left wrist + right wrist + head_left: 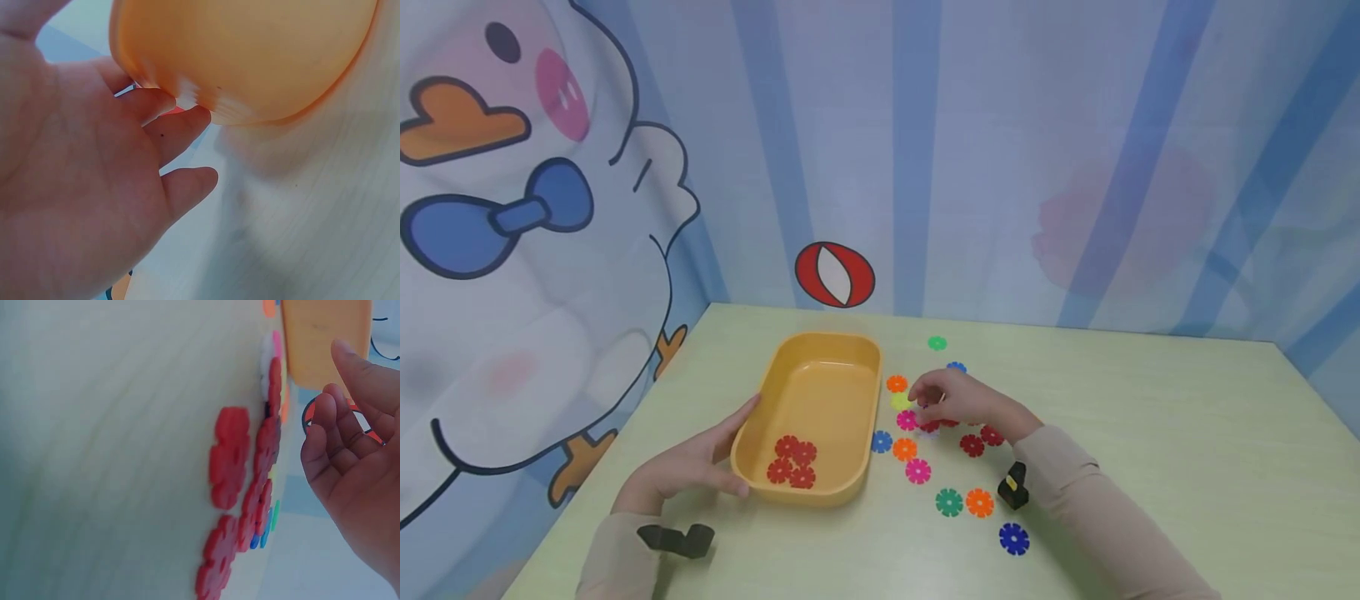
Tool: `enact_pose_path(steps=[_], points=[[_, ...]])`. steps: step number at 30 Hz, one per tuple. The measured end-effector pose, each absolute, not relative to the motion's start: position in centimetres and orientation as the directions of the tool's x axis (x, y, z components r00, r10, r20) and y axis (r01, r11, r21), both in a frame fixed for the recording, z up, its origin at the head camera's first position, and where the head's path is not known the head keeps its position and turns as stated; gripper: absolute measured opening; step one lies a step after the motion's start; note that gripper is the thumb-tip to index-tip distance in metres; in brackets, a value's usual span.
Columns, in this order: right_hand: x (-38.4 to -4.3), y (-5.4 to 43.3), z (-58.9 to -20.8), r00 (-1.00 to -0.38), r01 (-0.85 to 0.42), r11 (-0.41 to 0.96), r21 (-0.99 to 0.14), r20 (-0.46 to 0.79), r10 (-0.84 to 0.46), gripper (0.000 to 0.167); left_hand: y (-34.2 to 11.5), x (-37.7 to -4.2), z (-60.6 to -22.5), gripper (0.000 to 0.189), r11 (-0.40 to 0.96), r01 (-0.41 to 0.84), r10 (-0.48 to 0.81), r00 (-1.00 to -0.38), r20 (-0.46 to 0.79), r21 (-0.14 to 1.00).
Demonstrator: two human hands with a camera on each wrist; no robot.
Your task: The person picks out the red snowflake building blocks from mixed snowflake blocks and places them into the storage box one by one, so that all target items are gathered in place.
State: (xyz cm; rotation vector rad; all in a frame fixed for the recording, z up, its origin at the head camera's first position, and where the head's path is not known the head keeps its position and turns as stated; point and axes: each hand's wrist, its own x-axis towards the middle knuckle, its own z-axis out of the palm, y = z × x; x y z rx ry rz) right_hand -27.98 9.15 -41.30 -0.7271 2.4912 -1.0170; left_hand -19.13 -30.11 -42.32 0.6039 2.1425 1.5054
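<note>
My left hand (696, 458) rests against the left side of a yellow plastic tray (747, 442), thumb at its near corner. In the left wrist view, relaxed fingertips (200, 115) meet the outside of the tray wall. Several red flower-shaped plastic discs (802, 453) lie together in the tray's near end. My right hand (958, 398) hovers low over a spread of coloured discs, its fingers loosely bent. The right wrist view shows the thumb apart from the fingers and nothing between them. Below that hand are red discs (229, 457), some overlapping, partly hidden from the head view.
Between tray and right hand lie pink (907, 420), orange (905, 449) and blue discs (882, 442). Nearer me are a green disc (949, 502) and a dark blue disc (1014, 539). A light green disc (937, 342) lies toward the back. A printed curtain (985, 167) hangs behind the table.
</note>
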Motion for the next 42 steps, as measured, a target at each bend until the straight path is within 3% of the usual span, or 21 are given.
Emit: enact_pose_path(steps=[20,42], points=[[-28.5,9.3,-42.3,-0.815,-0.287,0.714,-0.638,-0.229,-0.532,0.033,-30.0,-19.2,-42.3,0.116,0.332,0.101,0.586,-0.801,-0.122,0.938],[-28.6,9.2,-42.1,-0.795,-0.352,0.705,-0.616,-0.200,-0.572,0.017,-30.1,-19.2,-42.5,0.115,0.343,0.120,0.582,-0.806,-0.110,0.932]])
